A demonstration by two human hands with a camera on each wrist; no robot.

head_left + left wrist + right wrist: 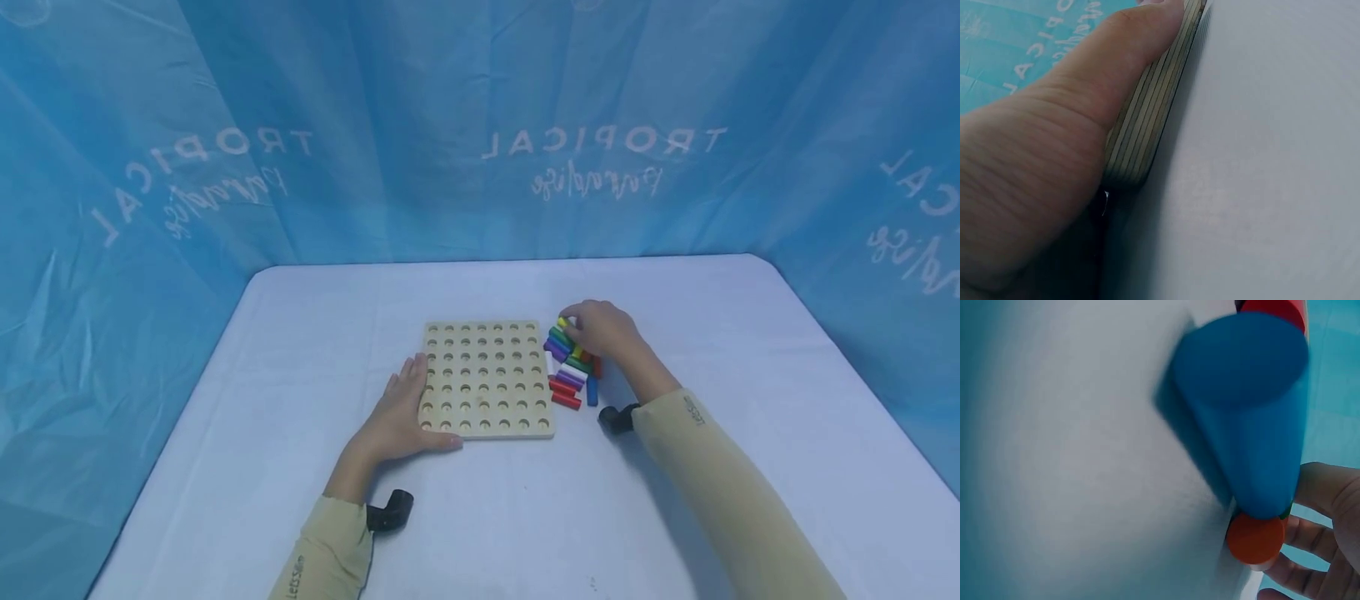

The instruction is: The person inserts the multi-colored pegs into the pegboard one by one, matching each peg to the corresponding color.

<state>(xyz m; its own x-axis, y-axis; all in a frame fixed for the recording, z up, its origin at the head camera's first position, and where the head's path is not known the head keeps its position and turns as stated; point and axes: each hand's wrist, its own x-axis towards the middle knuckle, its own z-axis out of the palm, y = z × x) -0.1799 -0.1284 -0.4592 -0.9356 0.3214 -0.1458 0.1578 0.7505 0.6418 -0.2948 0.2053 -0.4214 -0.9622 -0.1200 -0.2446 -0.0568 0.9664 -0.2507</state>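
A square wooden board [483, 379] with rows of round holes lies flat on the table. My left hand [401, 412] holds its near left corner, fingers along the left side and thumb [1129, 56] against the front edge. Right of the board is a pile of short coloured pegs, among them a red peg [566, 401], a blue peg [1244, 412] and an orange peg [1255, 539]. Over the far end of that pile, my right hand [603, 327] pinches a yellow peg [562, 322] between thumb and index finger. The right wrist view hides this pinch.
A white cloth covers the table [300, 333]. Blue printed curtains [480, 200] hang behind it and at both sides. Black wrist cameras sit at the left cuff [390, 511] and the right cuff [618, 419], the right one close to the pegs.
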